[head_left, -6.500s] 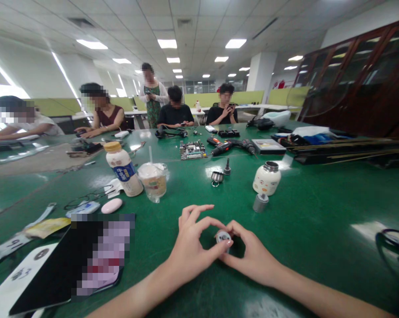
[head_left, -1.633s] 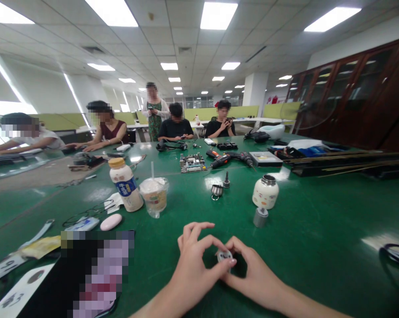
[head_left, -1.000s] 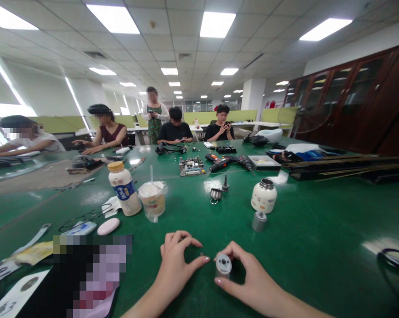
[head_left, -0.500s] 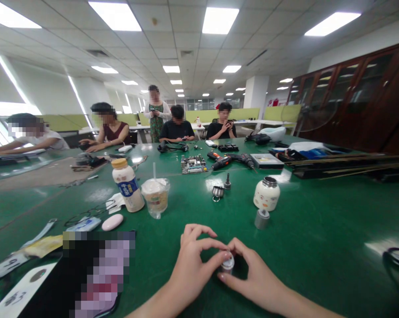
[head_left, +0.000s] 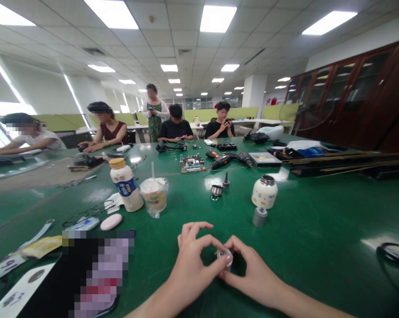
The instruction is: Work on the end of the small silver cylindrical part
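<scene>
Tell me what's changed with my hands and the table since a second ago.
Your left hand, apart then, has moved right to the top of the metal cylinder; whether it pinches anything there is hidden. Your right hand still holds that cylinder. The cream jar and other cylinder stay put.

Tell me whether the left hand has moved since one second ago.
Yes. Judged against the plastic cup, the left hand has moved right, to the gray cylinder in the right hand.
</scene>
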{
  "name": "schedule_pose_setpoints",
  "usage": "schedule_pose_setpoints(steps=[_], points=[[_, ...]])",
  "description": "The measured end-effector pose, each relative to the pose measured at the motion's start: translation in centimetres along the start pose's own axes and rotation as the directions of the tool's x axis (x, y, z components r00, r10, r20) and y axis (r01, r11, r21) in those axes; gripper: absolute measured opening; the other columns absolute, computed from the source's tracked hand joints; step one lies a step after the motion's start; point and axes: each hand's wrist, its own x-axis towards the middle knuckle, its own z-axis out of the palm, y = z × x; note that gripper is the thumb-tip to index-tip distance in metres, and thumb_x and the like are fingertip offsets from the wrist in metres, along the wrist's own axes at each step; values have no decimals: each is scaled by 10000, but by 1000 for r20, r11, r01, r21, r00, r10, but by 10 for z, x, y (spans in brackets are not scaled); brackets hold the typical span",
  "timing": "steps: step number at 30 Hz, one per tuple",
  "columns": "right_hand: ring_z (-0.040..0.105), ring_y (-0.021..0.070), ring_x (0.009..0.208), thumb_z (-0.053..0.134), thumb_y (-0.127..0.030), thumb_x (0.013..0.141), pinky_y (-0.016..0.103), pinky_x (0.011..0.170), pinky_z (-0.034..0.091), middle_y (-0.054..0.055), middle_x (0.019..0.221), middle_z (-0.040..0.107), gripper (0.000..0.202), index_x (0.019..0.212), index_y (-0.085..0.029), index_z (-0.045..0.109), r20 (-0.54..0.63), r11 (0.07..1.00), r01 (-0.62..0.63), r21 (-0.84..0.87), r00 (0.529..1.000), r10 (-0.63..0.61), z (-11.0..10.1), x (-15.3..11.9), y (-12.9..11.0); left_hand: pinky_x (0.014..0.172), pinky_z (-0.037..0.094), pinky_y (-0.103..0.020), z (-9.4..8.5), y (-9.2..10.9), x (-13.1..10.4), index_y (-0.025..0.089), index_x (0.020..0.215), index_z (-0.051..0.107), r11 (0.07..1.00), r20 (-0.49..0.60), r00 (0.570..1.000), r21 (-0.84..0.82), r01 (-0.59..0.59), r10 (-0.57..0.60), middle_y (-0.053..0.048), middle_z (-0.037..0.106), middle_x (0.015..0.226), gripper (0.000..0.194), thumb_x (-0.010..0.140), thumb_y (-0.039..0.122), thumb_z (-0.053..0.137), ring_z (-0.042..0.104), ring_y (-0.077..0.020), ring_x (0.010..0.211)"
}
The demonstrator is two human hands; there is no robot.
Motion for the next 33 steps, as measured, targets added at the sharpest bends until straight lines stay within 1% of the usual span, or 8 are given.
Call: schedule_pose_setpoints(steps=[2,5,8,12,16,22,27,33], points=[[599,164,774,681,-186,780,255,700,458,-23,824,626,167,862,-209,537,1,1000,-7,-7,1000,7,0,0,-1,965,360,-507,1,-1,2,311,784,756,1000,7,1000,-21,1,-1,-36,610,1167,44,765,279,779,445,-315,1156],[600,170,793,708,-191,761,262,721,457,-23,839,633,204,882,-209,545,5,999,-26,-21,1000,26,-1,0,-1,960,370,-484,-2,-8,6,348,829,770,1000,-41,999,-27,-17,15,-26,632,1121,80,801,273,758,461,-290,1125],[608,176,805,717,-189,754,271,741,459,-19,849,646,218,903,-206,557,16,999,-41,-25,999,41,-2,0,-2,953,364,-497,-5,-23,7,377,856,778,997,-102,995,67,30,-23,-30,634,1118,102,819,289,742,458,-294,1122],[622,188,841,712,-196,765,285,768,463,-2,890,666,212,918,-204,567,29,999,-46,-26,998,47,-3,0,-4,919,354,-541,-1,-46,0,400,844,784,972,-30,995,215,95,-90,-38,612,1197,92,808,329,738,440,-333,1151],[628,193,858,711,-204,771,293,783,467,4,909,672,214,928,-206,565,29,998,-52,-26,998,53,-3,0,-3,923,355,-540,6,-55,-6,373,996,750,969,-59,994,226,100,-89,-47,589,1256,285,716,390,802,427,-342,1177],[623,192,848,717,-193,758,288,776,465,-3,892,664,220,917,-208,565,29,998,-55,-26,998,56,-2,1,-3,930,358,-552,2,-41,3,338,769,779,976,-120,986,169,136,-116,-34,636,1162,3,769,338,776,451,-328,1144],[601,179,818,710,-181,759,272,743,450,-20,861,633,216,908,-208,555,21,999,-43,-26,999,43,-1,1,-1,959,370,-520,-4,-15,6,370,795,779,999,-134,991,51,-19,26,-21,634,1155,101,766,274,795,445,-314,1134],[588,172,803,697,-165,759,264,727,446,-29,843,611,210,887,-210,536,13,999,-37,-13,999,38,0,0,0,959,361,-542,0,-5,3,389,830,775,998,-55,997,44,-48,50,-22,622,1171,103,785,296,779,430,-325,1146]])
